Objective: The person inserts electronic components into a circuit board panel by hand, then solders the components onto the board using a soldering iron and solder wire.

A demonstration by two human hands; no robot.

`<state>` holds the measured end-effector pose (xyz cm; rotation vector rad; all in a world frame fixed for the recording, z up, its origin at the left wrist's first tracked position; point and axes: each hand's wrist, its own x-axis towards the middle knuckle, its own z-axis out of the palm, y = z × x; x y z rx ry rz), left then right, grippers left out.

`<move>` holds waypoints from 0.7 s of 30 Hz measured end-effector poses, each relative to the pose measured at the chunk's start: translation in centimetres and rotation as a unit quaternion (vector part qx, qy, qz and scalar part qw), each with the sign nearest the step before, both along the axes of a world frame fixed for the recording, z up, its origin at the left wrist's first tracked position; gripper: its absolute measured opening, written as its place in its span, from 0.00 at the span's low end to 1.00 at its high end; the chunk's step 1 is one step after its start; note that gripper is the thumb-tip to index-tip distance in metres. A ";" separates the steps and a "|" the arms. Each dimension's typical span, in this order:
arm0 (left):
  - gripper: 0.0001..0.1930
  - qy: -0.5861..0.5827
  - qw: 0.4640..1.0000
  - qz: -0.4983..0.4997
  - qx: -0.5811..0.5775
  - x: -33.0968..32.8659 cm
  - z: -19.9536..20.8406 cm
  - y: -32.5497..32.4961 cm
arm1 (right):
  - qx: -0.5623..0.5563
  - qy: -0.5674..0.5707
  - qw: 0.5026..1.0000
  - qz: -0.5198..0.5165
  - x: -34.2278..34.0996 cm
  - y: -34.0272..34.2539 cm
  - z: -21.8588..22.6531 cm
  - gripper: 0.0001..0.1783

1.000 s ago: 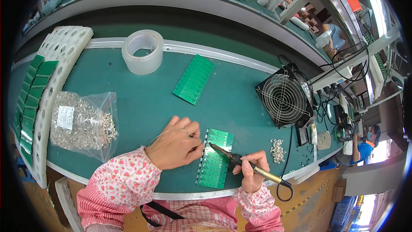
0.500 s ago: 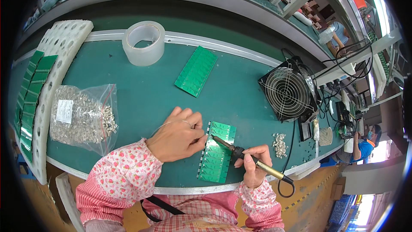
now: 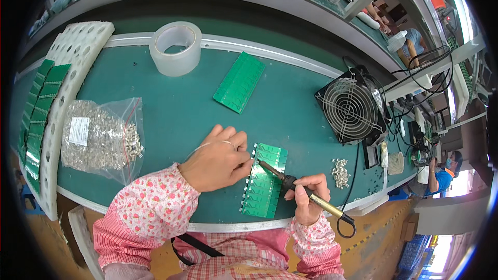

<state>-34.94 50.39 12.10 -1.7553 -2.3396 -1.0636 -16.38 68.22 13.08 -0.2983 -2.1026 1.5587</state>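
Observation:
My right hand (image 3: 311, 197) grips a soldering iron (image 3: 328, 206) with a gold handle. The iron's tip points up and left, at the left edge of a green circuit board panel (image 3: 266, 189) lying in front of me. Small metal connectors line that edge. My left hand (image 3: 215, 162) is closed beside the panel, fingertips pinched close to the iron's tip. A thin strand of solder wire (image 3: 199, 148) runs over its back and through the fingers; the pinched end is hidden. Farther off lies a second green circuit board panel (image 3: 239, 83).
A clear bag of small metal parts (image 3: 96, 137) lies left, near a white foam rack (image 3: 72, 72) with green boards (image 3: 39, 119). A tape roll (image 3: 176, 54) stands at the back. Right are a fan (image 3: 348, 106), a small pile of metal connectors (image 3: 340, 173) and a black cable (image 3: 355, 168).
The view has shifted slightly. Both hands, the soldering iron and the panel keep nearly the same places, with the iron's tip still at the panel's left edge.

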 end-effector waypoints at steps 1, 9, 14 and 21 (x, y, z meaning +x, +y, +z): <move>0.11 -0.012 1.000 -0.003 -0.001 0.0 0.1 0.0 | 0.002 -0.009 1.000 -0.010 0.1 0.0 0.0 0.07; 0.07 0.071 0.997 -0.013 -0.011 3.3 2.8 -1.3 | 0.199 0.049 0.978 -0.027 0.3 -0.4 0.8 0.10; 0.08 0.053 0.998 -0.019 -0.013 7.9 2.9 -1.9 | 0.361 0.005 0.930 0.067 1.7 -1.4 1.6 0.19; 0.10 -0.034 0.996 0.078 -0.021 10.0 2.1 -4.9 | 0.472 0.011 0.870 0.143 3.0 -0.3 2.1 0.22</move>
